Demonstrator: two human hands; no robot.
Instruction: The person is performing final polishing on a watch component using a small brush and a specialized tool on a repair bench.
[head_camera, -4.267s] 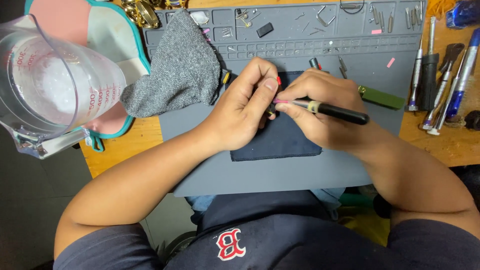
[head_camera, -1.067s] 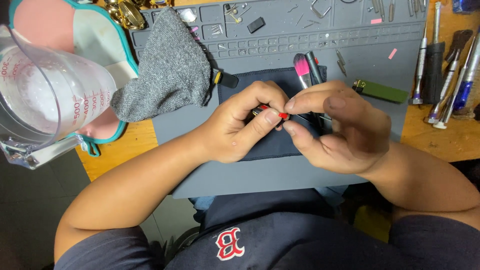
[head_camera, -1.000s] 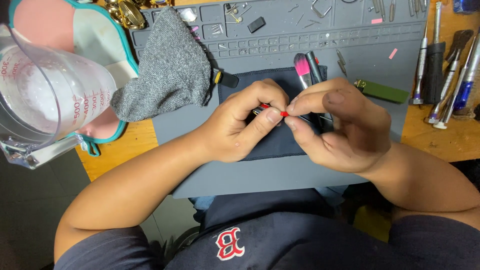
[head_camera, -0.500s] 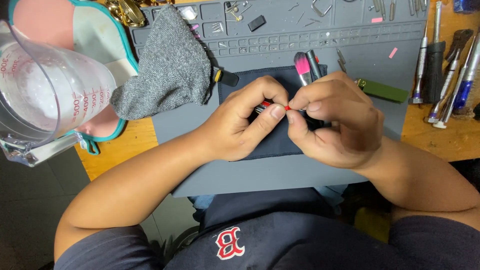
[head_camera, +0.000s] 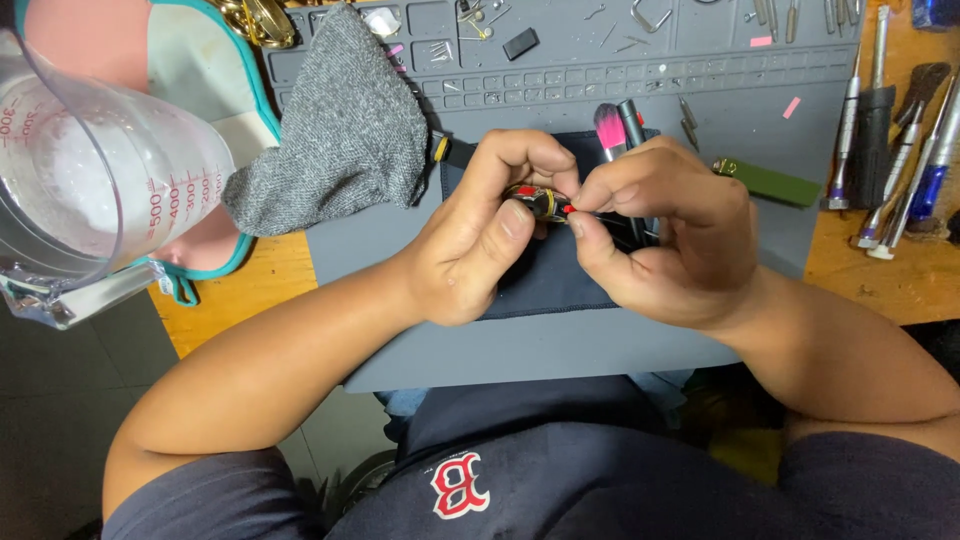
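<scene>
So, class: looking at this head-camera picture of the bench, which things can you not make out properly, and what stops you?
- Small dark object with red parts, head view: mostly covered by the fingers of the left hand and right hand.
- Pink brush: handle hidden behind the right hand.
- Measuring jug: cut off by the left edge.
- Tools at right: tips cut off by the top edge.
- Tiny parts in the mat trays: too small to identify.

I'm looking at a small repair workshop: a grey compartmented work mat (head_camera: 620, 70) holding tiny screws covers the wooden counter (head_camera: 240, 295), and precision screwdrivers (head_camera: 900, 140) lie along its right edge
</scene>
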